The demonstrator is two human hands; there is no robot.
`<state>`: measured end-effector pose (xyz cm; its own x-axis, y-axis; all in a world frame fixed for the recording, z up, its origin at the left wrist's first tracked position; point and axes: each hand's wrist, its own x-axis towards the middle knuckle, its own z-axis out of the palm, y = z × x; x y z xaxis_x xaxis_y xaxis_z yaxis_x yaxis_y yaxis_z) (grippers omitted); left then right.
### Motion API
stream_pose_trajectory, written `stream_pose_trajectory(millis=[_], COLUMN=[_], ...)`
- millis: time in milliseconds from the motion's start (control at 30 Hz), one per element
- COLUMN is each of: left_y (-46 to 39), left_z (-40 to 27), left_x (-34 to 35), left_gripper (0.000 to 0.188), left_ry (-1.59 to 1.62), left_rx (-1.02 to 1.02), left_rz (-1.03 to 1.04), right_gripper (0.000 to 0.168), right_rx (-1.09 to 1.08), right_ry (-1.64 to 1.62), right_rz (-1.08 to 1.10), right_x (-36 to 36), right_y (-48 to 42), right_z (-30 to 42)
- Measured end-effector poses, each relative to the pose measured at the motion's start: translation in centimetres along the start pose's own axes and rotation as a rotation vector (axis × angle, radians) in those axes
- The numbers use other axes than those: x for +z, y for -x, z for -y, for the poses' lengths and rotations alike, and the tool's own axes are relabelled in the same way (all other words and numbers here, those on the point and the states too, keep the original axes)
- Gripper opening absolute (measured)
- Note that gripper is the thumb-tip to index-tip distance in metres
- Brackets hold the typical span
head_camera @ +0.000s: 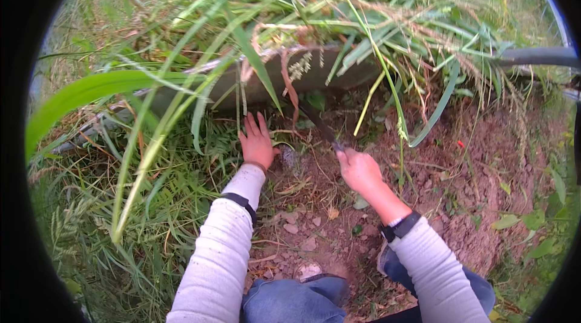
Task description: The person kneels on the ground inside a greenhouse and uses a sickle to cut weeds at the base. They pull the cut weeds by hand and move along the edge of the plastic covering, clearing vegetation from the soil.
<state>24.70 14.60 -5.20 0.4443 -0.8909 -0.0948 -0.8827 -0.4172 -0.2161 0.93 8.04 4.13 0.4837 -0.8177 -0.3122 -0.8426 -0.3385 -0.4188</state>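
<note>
My right hand (360, 170) is closed around the near end of a dark, slender tool (317, 122). The tool slants up and left beneath a load of cut grass (290, 1), and its far end is hidden, so I cannot tell its exact kind. My left hand (257, 138) reaches forward over low weeds, palm down, fingers extended and somewhat apart. Its fingertips are close to the lower edge of a grey-brown curved container or sheet (268, 75) under the grass; whether they touch it is unclear.
Long grass stalks (150, 159) hang toward me on the left. A grey bar (538, 56) juts out at the right. Reddish loose soil (463, 178) with small stones lies under my right arm. Weeds (181, 214) cover the left. My shoe (308, 271) rests on the soil.
</note>
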Motion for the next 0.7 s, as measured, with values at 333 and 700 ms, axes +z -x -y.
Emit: stream_pose_trajectory(millis=[333, 700], left_y=[-5.0, -3.2], left_z=[3.0, 7.1], left_x=[2.0, 2.4], left_gripper=[0.015, 0.015], left_ry=[-0.086, -0.130], left_rx=[0.011, 0.301], left_rz=[-0.041, -0.047], right_gripper=[0.030, 0.019], right_rx=[-0.229, -0.265], right_ry=[0.038, 0.349], right_rz=[-0.007, 0.150], right_x=[6.1, 2.5], right_y=[-5.1, 2.2], right_z=[1.7, -5.7])
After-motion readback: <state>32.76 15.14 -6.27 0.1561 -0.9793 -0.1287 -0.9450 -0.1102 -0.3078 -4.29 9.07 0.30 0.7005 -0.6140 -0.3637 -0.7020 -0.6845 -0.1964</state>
